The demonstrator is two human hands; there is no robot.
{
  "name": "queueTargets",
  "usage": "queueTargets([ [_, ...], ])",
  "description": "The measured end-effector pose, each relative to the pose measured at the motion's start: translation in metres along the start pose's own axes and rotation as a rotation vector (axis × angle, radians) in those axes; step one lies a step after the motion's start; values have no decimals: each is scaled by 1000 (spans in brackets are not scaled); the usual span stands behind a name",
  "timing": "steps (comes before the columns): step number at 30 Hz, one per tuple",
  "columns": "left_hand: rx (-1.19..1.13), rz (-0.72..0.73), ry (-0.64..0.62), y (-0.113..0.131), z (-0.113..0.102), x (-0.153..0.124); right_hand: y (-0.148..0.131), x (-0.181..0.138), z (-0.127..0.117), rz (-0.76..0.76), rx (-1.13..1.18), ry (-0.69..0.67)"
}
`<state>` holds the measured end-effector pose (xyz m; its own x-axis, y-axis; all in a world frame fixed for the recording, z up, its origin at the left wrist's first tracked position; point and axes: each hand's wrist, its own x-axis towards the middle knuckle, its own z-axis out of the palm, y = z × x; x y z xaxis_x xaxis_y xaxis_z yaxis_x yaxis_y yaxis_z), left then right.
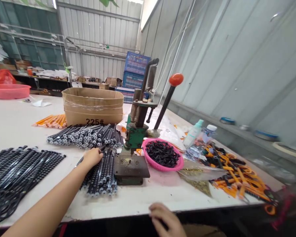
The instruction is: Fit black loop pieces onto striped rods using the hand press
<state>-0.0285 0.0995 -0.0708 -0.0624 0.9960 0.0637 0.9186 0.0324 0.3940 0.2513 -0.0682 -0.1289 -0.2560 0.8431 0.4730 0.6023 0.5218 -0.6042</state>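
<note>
Beyond the left hand (91, 157), a carton (92, 106) reads "225#".

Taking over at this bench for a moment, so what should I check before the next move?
Left hand on the black coiled rods: ok, resting on them.
Right hand at the table edge: ok, away from the press.
Red knob of the green bench press: ok, untouched.
Pink basket of black curled pieces: ok, heaped inside the rim.
Black coiled rods against the press base plate: cannot tell if touching.
</note>
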Motion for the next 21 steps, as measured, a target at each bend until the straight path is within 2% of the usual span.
queueTargets([
  [3,-215,-2,-11,11,-11,-5,23,55,-31,211,-200,83],
  [6,-423,31,1,25,-31,-25,51,113,-50,345,-318,-107],
  [9,-755,75,23,33,-51,-61,73,151,-53,387,-358,-272],
  [11,-936,117,24,32,-59,-86,81,163,-51,404,-388,-374],
  [15,-1076,171,10,26,-59,-117,82,164,-51,392,-413,-482],
  [18,-1159,159,-8,25,-54,-121,80,159,-56,363,-389,-487],
  [21,-1223,122,-20,31,-47,-121,83,155,-61,349,-366,-407],
])
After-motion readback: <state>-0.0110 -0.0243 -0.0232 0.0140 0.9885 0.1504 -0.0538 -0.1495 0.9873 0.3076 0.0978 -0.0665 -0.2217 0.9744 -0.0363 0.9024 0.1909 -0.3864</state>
